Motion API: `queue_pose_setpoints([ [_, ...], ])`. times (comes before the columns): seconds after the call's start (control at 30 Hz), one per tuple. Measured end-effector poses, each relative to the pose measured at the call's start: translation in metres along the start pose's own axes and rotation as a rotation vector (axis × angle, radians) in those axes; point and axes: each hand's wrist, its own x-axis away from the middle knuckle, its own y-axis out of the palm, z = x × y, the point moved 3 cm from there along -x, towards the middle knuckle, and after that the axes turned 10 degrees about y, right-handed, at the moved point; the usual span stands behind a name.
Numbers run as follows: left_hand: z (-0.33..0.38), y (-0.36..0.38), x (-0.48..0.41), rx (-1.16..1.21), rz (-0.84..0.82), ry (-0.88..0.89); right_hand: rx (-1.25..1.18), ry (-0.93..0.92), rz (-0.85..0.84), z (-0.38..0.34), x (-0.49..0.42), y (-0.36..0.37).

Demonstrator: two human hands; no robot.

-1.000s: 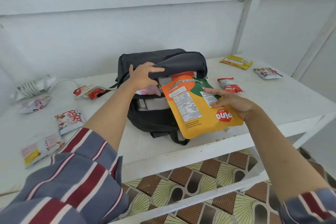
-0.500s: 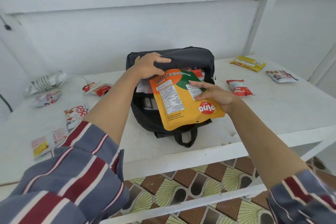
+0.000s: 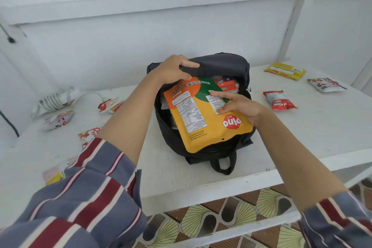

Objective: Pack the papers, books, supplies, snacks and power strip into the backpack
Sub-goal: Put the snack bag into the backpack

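A: Entry one, left hand (image 3: pixel 175 69)?
B: Fingers curled over the edge of the backpack (image 3: pixel 221 63) flap, thumb beneath, clasping the dark fabric. The flap is lifted and the mouth is open.

A: Entry two, right hand (image 3: pixel 239 106)?
B: Fingers laid nearly straight on the printed face of the orange-yellow snack pouch (image 3: pixel 199 125), thumb alongside on the same face. They press on it and do not wrap round it. Whether anything hooks the pouch's edge under the palm, I cannot tell.

A: Position of the pouch?
B: Far end just below the left thumb, inside the backpack's mouth. Near end juts out past the right palm, over the bag's front.

A: Beyond the right fingertips?
B: One red book or box (image 3: pixel 227 86) inside the opening, partly covered by the pouch.

A: Loose stock on the white table (image 3: pixel 302 143)?
B: Right of the right fingers: red snack packet (image 3: pixel 278 100), near; yellow packet (image 3: pixel 284 70) and brown-and-white packet (image 3: pixel 325 85), farther out. Left of the left fingers: pair of red packets (image 3: pixel 109 105); pale pink packet (image 3: pixel 58 120); power strip (image 3: pixel 58 99) with coiled cord, well apart, by the wall. Further packets lie partly hidden by the striped sleeve (image 3: pixel 90 197).
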Motion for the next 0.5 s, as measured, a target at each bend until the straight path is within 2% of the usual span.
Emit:
queue_pose_setpoints([
  [0.5,0.002,-0.008,-0.003,0.058,-0.025,0.061,-0.063,0.019,0.04,-0.036,-0.041,0.027],
])
